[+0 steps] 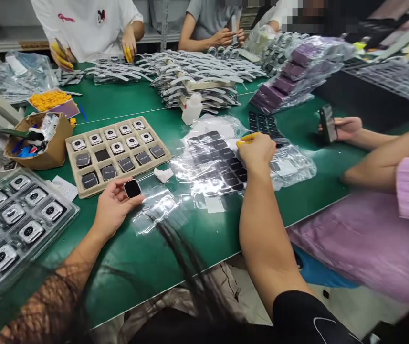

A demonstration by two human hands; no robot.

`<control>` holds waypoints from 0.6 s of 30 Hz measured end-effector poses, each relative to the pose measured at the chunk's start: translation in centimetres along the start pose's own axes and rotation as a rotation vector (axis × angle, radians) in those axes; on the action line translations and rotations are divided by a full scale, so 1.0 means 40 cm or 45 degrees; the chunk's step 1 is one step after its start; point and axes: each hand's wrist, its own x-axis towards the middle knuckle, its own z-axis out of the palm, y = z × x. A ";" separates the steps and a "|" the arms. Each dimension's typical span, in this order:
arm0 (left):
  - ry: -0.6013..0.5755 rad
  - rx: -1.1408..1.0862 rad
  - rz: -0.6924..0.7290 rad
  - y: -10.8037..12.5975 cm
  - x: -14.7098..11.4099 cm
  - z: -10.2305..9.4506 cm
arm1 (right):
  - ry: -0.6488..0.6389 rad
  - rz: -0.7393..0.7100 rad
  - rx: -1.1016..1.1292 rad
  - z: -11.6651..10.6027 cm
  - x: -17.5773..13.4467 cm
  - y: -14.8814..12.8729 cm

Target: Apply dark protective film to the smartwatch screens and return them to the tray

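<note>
My left hand [113, 208] holds a square smartwatch body [132, 188] by its edges, its black screen up and no strap on it. Yellow finger cots cover fingertips of my right hand [257, 150], which is over a sheet of black square films [222, 160]. Those fingers look pressed together; whether anything is between them is hidden. A beige compartment tray [71, 160] lies beyond my left hand, with watch bodies back-up in its far rows and dark-wrapped squares nearer. Clear plastic film [161, 205] and a crumpled white wipe [163, 175] lie beside the watch.
A clear blister tray [70, 210] of watch bodies stands at left, before a cardboard box [45, 155]. A white bottle [192, 110] stands near stacked grey straps [190, 71]. Bagged purple boxes [279, 88] are at back right. A co-worker's hand [347, 129] at right holds a phone [328, 124].
</note>
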 end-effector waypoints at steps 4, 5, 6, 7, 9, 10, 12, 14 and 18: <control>0.017 0.046 0.027 -0.004 0.011 -0.005 | -0.036 0.108 -0.013 -0.016 -0.017 -0.030; 0.021 0.051 0.021 -0.003 0.012 -0.005 | -0.105 0.059 0.004 -0.017 -0.019 -0.035; 0.026 0.055 0.012 0.000 0.013 -0.004 | -0.189 0.014 0.019 -0.017 -0.021 -0.039; 0.037 0.059 0.002 0.004 0.012 -0.002 | -0.271 -0.011 0.026 -0.017 -0.022 -0.041; 0.064 0.065 -0.019 0.012 0.009 0.003 | -0.408 -0.029 0.024 -0.014 -0.022 -0.043; 0.077 0.066 -0.031 0.017 0.008 0.005 | -0.448 -0.030 0.020 -0.012 -0.023 -0.045; 0.094 0.065 -0.057 0.024 0.005 0.011 | -0.483 -0.032 0.011 -0.008 -0.026 -0.050; 0.103 0.061 -0.075 0.028 0.004 0.015 | -0.482 -0.039 -0.002 -0.005 -0.030 -0.060; 0.117 0.060 -0.063 0.028 0.006 0.017 | -0.514 -0.053 -0.009 -0.003 -0.040 -0.080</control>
